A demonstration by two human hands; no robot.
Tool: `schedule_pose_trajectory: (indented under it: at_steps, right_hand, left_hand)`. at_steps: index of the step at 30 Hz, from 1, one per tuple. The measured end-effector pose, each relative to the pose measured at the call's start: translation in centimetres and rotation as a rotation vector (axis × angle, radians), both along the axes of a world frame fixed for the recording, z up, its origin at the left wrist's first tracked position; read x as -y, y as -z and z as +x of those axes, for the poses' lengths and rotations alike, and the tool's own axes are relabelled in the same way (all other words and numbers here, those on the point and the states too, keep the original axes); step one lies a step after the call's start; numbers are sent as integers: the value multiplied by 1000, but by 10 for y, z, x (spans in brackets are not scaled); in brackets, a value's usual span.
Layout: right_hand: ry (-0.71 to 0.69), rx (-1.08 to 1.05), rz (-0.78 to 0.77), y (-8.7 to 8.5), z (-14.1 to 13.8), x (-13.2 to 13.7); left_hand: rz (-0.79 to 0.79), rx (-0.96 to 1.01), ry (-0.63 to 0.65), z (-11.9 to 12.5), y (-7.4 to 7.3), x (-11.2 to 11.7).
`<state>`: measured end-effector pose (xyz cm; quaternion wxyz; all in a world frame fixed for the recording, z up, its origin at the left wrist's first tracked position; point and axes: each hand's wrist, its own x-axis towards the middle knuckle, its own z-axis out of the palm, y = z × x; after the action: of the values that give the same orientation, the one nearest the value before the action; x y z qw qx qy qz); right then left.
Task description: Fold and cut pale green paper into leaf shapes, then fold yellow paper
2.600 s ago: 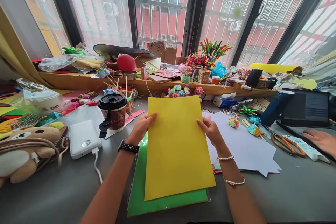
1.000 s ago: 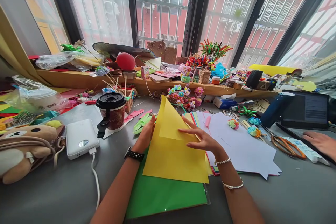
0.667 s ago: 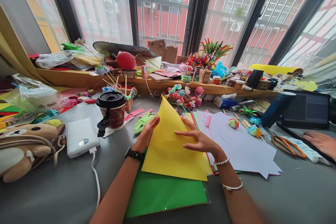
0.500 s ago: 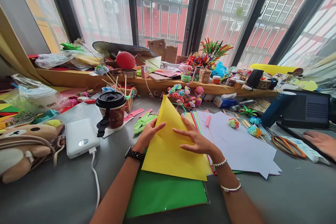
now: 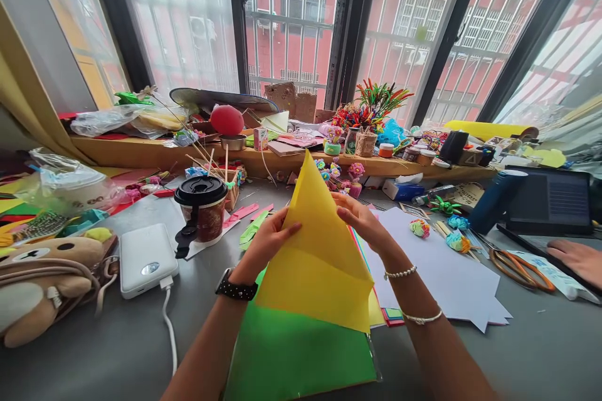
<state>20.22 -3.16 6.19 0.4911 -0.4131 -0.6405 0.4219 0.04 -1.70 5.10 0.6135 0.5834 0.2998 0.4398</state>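
A yellow paper sheet point(image 5: 320, 257), folded diagonally into a pointed shape, is lifted off the grey table. My left hand point(image 5: 266, 244) pinches its left edge, thumb on the front. My right hand point(image 5: 364, 220) grips the right edge from behind near the top. Under it lies a green sheet point(image 5: 301, 354) in a clear sleeve, with more coloured sheets showing at its right side.
A lidded coffee cup point(image 5: 203, 207) and a white power bank point(image 5: 145, 259) stand to the left, beside a plush bear point(image 5: 44, 276). White papers point(image 5: 442, 276), scissors point(image 5: 515, 261), a blue bottle point(image 5: 493, 200) and a laptop point(image 5: 548, 200) lie right. Another person's hand point(image 5: 578, 257) rests far right. The window ledge point(image 5: 141, 151) is cluttered.
The flat yellow sheet was folded diagonally on the table. Both hands have since raised the folded sheet, so its point now stands higher.
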Motion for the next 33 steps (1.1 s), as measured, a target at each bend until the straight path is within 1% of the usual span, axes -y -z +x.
schedule_pose_trajectory:
  at_steps: [3, 6, 9, 11, 12, 13, 15, 18, 20, 22, 24, 27, 30, 33]
  right_hand:
    - [-51, -132, 48, -27, -8, 1]
    - [-62, -227, 60, -43, -15, 4]
    - [-24, -284, 103, -47, -18, 8]
    - [11, -311, 132, -45, -20, 10]
    - [33, -321, 142, -44, -20, 11]
    - [59, -327, 150, -43, -20, 13]
    - [128, -341, 186, -42, -21, 16]
    - [179, -351, 260, -46, -21, 21]
    - [167, -335, 289, -53, -20, 24]
    - [138, -312, 295, -60, -19, 27]
    - [99, -289, 308, -65, -17, 29]
    - [64, -264, 294, -66, -12, 30]
    - [117, -293, 284, -64, -10, 31]
    - [194, -315, 270, -64, -10, 33]
  left_hand:
    - [44, -32, 22, 1, -23, 12]
    - [92, -35, 35, -1, -42, 19]
    - [167, -68, 92, -5, -58, 22]
    - [206, -92, 142, -7, -67, 21]
    - [233, -119, 137, -7, -71, 20]
    - [265, -158, 102, -7, -74, 19]
    - [351, -254, -33, -7, -81, 18]
    - [494, -348, -231, -5, -90, 21]
    - [561, -358, -317, -4, -95, 26]
    - [593, -349, -364, -4, -100, 29]
    - [602, -349, -354, -4, -103, 31]
    - [615, -357, -291, -2, -107, 30]
    - [581, -319, -250, 1, -107, 29]
    - [472, -221, -234, 4, -104, 33]
